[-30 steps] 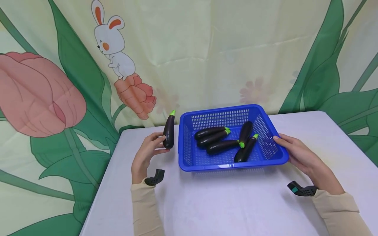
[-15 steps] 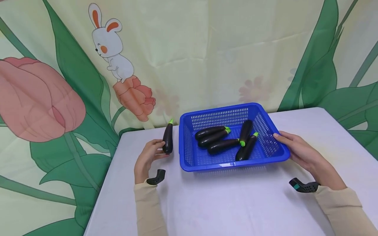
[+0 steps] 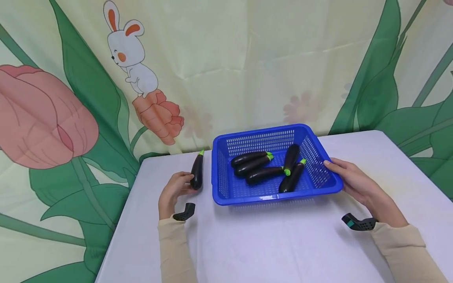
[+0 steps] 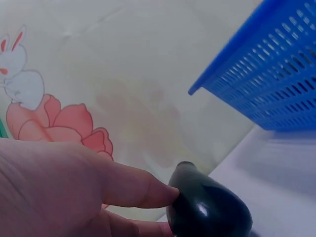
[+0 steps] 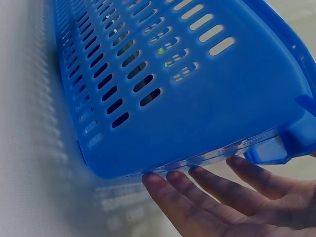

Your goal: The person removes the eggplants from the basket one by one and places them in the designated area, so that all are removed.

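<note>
At the table's left, my left hand pinches a dark purple eggplant between thumb and fingers. The eggplant stands nearly upright, its green stem end up, close over the tablecloth. In the left wrist view, the thumb presses on the glossy eggplant near its lower end. My right hand grips the right side of a blue plastic basket, thumb over the rim. Seen from the right wrist, the fingertips rest against the basket's outer wall. Several more eggplants lie inside the basket.
A white cloth covers the table. Behind it hangs a curtain printed with flowers and a rabbit, close to the table's back edge. The basket's left wall stands a short way right of the held eggplant.
My left hand has lowered the eggplant toward the tablecloth, slightly left and nearer to me. The right hand keeps its hold on the basket, and the head view has shifted a little.
</note>
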Demonstrator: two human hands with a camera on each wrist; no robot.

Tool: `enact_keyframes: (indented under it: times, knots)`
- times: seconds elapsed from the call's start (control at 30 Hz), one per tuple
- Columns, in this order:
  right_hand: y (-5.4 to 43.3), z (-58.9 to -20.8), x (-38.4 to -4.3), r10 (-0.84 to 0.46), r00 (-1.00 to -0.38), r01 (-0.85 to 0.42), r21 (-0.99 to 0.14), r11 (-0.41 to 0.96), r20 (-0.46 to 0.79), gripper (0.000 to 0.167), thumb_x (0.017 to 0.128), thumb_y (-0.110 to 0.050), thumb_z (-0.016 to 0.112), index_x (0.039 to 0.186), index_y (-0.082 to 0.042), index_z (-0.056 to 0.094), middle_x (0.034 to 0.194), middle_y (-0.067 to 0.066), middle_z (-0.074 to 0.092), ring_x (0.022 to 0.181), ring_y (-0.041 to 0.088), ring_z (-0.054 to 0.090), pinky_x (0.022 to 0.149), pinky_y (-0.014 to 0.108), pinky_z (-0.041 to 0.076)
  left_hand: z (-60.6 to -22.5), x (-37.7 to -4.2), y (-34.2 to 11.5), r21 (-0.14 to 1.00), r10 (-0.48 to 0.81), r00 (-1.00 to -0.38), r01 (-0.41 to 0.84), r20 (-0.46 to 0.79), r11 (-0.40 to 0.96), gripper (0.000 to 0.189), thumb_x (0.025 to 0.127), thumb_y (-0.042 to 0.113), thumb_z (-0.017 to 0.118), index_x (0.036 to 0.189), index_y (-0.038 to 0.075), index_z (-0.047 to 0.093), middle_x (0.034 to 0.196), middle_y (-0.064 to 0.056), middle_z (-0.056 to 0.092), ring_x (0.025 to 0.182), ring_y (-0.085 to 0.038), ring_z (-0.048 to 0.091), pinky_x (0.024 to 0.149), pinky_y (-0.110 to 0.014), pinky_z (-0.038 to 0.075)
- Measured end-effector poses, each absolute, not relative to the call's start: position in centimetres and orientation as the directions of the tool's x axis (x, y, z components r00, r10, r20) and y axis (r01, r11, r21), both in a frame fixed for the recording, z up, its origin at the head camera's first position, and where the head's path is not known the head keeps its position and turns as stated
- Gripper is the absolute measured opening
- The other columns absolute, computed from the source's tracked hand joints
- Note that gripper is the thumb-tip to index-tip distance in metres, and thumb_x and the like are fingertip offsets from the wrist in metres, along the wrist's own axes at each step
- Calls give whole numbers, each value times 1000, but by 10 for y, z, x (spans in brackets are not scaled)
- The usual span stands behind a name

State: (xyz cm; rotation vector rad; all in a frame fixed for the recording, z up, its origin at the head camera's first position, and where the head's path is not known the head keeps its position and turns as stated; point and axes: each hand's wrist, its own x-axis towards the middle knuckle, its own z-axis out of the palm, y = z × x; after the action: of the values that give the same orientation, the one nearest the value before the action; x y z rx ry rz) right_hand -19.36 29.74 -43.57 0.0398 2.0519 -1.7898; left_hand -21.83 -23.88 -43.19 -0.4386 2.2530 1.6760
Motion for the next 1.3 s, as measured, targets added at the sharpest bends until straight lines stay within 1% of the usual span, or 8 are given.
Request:
enact_keyframes:
  times: [0.1,0.3,0.5,0.8,0.9,1.07,1.17,1.3]
  knots:
    - [296,-436,-193,-249,-913,287,-942,175,-324,85,111,-49,42,166,0,0,129,-11,51,107,-4,66,92,24,60,-433,-216,-240,861,-56,-905,-419,-421,289,49,108,17,52,146,-12,44,131,-25,56,84,-14,72,84,-32,63]
    - [294,-436,-194,-244,-914,287,-941,178,-325,85,110,-49,41,166,-1,0,138,-2,48,107,-4,65,92,23,59,-434,-214,-241,860,-55,-906,-416,-420,295,49,108,17,50,144,-14,44,124,-22,54,77,-11,70,79,-31,64]
    - [293,-436,-194,-244,-913,289,-940,182,-327,85,110,-49,41,166,-1,-1,149,10,42,106,-5,65,91,23,60,-434,-213,-242,847,-64,-899,-430,-433,313,48,108,17,50,143,-16,45,123,-21,53,78,-12,70,80,-31,64]
    - [292,-435,-196,-244,-915,280,-941,187,-321,85,110,-50,41,166,-1,0,154,15,38,106,-6,65,91,22,59,-437,-217,-242,822,-109,-897,-437,-429,366,46,108,18,50,141,-15,50,118,-20,58,73,-12,69,78,-29,63]
    - [294,-436,-196,-239,-914,286,-938,193,-328,86,110,-50,41,166,-1,-1,148,10,45,105,-6,65,90,22,59,-436,-218,-240,812,-115,-894,-442,-432,382,47,107,19,51,142,-14,50,120,-21,61,71,-11,70,83,-31,62]
    - [296,-435,-197,-235,-912,294,-936,192,-335,86,110,-50,43,166,-1,-1,124,-14,53,105,-4,66,90,24,60,-435,-218,-238,796,-133,-885,-460,-446,395,48,108,21,51,143,-11,48,131,-29,60,72,-11,70,84,-29,61]
    - [296,-435,-197,-235,-911,298,-935,194,-339,86,110,-51,42,166,-2,-1,127,-12,52,105,-4,66,90,24,60,-435,-217,-238,784,-143,-877,-475,-458,401,48,108,22,50,144,-10,47,134,-30,57,72,-12,70,79,-28,62]
    - [296,-436,-197,-232,-907,310,-931,193,-350,87,110,-51,42,166,-3,-2,136,-4,49,104,-5,65,90,23,60,-433,-216,-237,770,-151,-872,-484,-466,415,48,109,24,50,144,-8,46,125,-25,57,70,-14,70,75,-28,63]
